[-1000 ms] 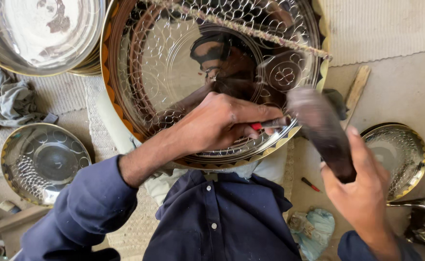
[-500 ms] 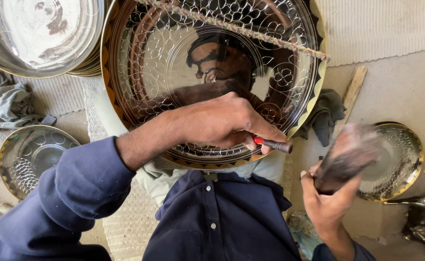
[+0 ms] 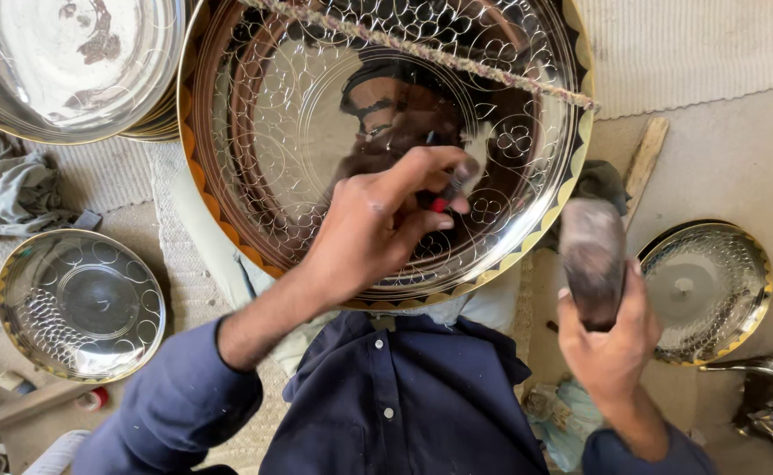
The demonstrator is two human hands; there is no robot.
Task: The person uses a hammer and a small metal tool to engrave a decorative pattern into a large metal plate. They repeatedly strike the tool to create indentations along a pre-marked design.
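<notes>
The large engraved metal tray [image 3: 316, 132] fills the upper middle, propped over the person's lap, its polished face covered in circle patterns. The right hand [image 3: 611, 339], clenched around the handle of a mallet [image 3: 592, 257], has come up beside the tray's lower right rim, higher than half a second ago, when it hung low and blurred near the small tray [image 3: 707, 290] on the floor; I judge a strike is being readied. The left hand [image 3: 378, 233] pinches a thin red-banded punch [image 3: 444, 198] against the tray's face, now shifted further up and inward than before
</notes>
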